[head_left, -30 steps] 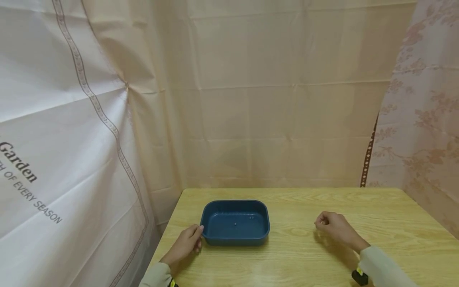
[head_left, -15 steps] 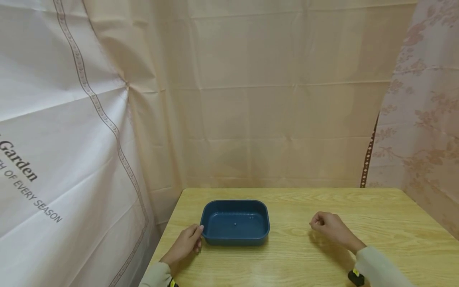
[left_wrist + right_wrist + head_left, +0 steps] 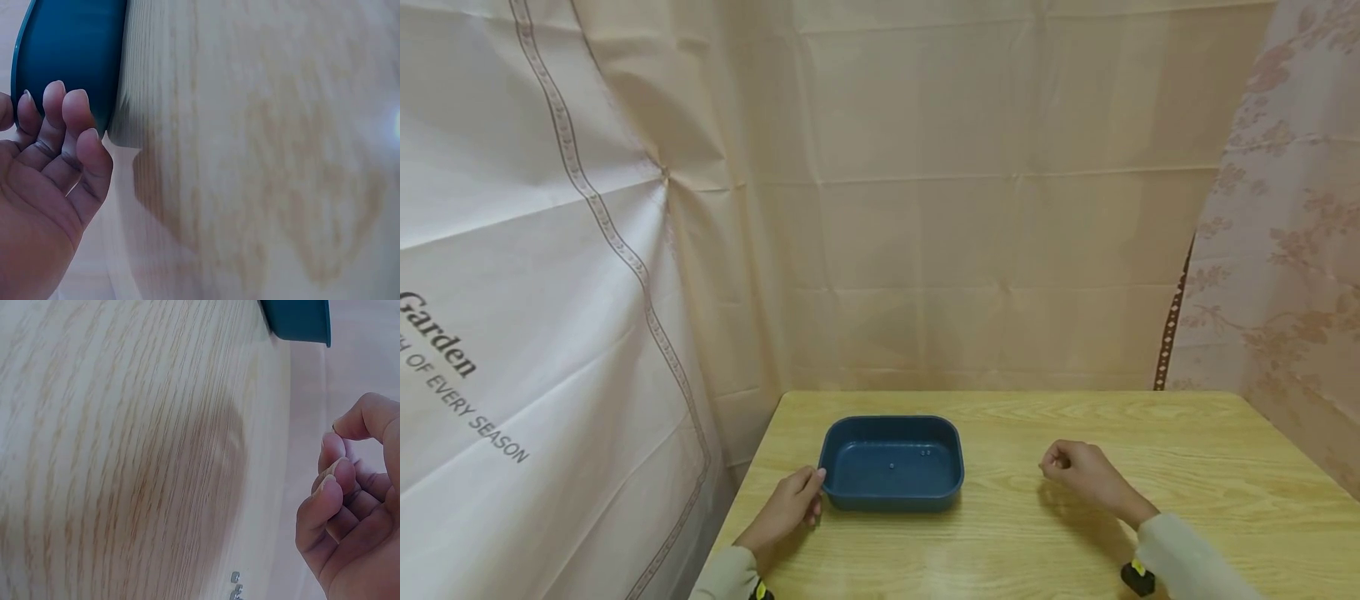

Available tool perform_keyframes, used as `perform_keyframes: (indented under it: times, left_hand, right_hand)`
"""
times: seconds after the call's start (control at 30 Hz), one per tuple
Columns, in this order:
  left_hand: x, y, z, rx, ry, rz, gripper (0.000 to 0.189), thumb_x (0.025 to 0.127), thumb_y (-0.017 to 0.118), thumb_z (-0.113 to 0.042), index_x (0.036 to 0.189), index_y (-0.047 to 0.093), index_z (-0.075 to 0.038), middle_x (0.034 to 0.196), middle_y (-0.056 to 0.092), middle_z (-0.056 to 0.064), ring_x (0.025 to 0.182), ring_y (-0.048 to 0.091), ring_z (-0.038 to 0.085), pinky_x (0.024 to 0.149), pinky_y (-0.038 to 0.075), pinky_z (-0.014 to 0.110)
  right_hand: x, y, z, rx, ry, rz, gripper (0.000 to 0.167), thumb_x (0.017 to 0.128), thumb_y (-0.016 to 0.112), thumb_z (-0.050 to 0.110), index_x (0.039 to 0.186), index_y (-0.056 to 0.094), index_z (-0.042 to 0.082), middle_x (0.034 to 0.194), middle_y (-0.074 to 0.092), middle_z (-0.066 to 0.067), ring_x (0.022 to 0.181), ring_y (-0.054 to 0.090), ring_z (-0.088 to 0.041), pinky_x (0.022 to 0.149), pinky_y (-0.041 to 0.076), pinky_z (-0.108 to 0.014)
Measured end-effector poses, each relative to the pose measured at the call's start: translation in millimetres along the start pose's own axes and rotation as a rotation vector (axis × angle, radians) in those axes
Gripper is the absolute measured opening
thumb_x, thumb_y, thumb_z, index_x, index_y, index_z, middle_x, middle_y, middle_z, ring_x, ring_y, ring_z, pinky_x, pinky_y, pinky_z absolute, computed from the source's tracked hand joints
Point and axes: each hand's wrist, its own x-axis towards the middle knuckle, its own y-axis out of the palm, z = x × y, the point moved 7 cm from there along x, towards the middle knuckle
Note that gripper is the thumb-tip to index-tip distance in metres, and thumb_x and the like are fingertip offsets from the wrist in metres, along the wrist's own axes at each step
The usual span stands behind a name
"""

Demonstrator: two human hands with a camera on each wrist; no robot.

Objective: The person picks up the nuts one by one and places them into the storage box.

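A dark blue rectangular plastic box [image 3: 891, 504] stands on the table, with a few tiny metal pieces [image 3: 925, 453] on its floor. My left hand [image 3: 786, 504] holds its near left corner, thumb at the rim and fingers against the outer wall, as the left wrist view also shows. Right of the box, my right hand [image 3: 1090, 477] hovers above the table with thumb and index fingertips pinched together. A tiny dark speck shows at that pinch in the right wrist view; I cannot tell what it is. The other fingers [image 3: 319, 509] curl loosely.
Small metal nuts [image 3: 235, 577] lie on the wooden table [image 3: 1000, 542], at the lower edge of the right wrist view. Beige curtains [image 3: 970, 208] hang behind the table, a white printed one [image 3: 550, 333] at the left, a floral one [image 3: 1292, 250] at the right.
My right hand has drifted a little to the left, toward the box, keeping its pinch. The left hand and the box have stayed in place.
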Motion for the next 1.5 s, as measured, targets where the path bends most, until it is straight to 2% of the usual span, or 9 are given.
perform_keyframes:
  times: [0.37, 0.57, 0.97, 1.2, 1.37, 1.5]
  left_hand:
    - [-0.7, 0.0, -1.2, -0.025, 0.002, 0.004, 0.046, 0.113, 0.042, -0.036, 0.091, 0.054, 0.002, 0.072, 0.058, 0.005, 0.056, 0.054, 0.015, 0.049, 0.044, 0.023]
    - [-0.8, -0.7, 1.5, -0.012, 0.008, -0.008, 0.047, 0.112, 0.043, -0.039, 0.091, 0.054, 0.001, 0.071, 0.058, 0.005, 0.057, 0.055, 0.016, 0.051, 0.046, 0.024]
    - [-0.5, -0.7, -0.8, -0.017, -0.004, -0.009, 0.042, 0.114, 0.041, -0.032, 0.089, 0.054, -0.001, 0.071, 0.058, 0.005, 0.058, 0.055, 0.017, 0.052, 0.046, 0.025]
    - [-0.4, -0.9, 1.7, -0.019, -0.007, 0.002, 0.045, 0.114, 0.041, -0.035, 0.092, 0.055, 0.002, 0.072, 0.058, 0.005, 0.057, 0.055, 0.015, 0.052, 0.047, 0.024]
    - [0.8, -1.1, 3.2, -0.027, 0.001, 0.008, 0.044, 0.114, 0.04, -0.033, 0.094, 0.055, 0.003, 0.072, 0.058, 0.004, 0.057, 0.056, 0.013, 0.052, 0.049, 0.025]
    - [0.8, 0.1, 3.7, -0.046, -0.01, 0.006, 0.043, 0.114, 0.041, -0.034, 0.093, 0.055, 0.001, 0.072, 0.058, 0.004, 0.057, 0.055, 0.013, 0.052, 0.049, 0.025]
  right_hand:
    - [2.1, 3.6, 6.8, 0.008, -0.001, 0.012, 0.013, 0.101, 0.065, 0.015, 0.099, 0.066, 0.003, 0.082, 0.064, -0.006, 0.061, 0.047, -0.009, 0.054, 0.042, -0.024]
    - [6.2, 9.0, 11.2, 0.023, 0.0, 0.021, 0.014, 0.102, 0.064, 0.016, 0.099, 0.067, 0.003, 0.085, 0.066, -0.006, 0.066, 0.05, -0.01, 0.057, 0.044, -0.025]
    - [10.1, 14.0, 33.0, 0.033, -0.046, 0.045, 0.016, 0.102, 0.064, 0.017, 0.101, 0.066, 0.001, 0.087, 0.066, -0.009, 0.067, 0.05, -0.01, 0.058, 0.045, -0.025]
    - [12.2, 20.4, 38.0, 0.051, -0.044, 0.049, 0.014, 0.101, 0.066, 0.016, 0.101, 0.066, 0.001, 0.085, 0.065, -0.007, 0.067, 0.051, -0.01, 0.058, 0.045, -0.024]
    - [15.1, 24.9, 44.4, 0.074, -0.082, 0.062, 0.015, 0.102, 0.065, 0.015, 0.101, 0.066, 0.0, 0.086, 0.065, -0.01, 0.066, 0.052, -0.01, 0.057, 0.046, -0.025]
    - [16.7, 28.5, 46.2, 0.076, -0.09, 0.064, 0.014, 0.101, 0.065, 0.014, 0.101, 0.067, 0.001, 0.084, 0.064, -0.005, 0.067, 0.052, -0.01, 0.056, 0.046, -0.025]
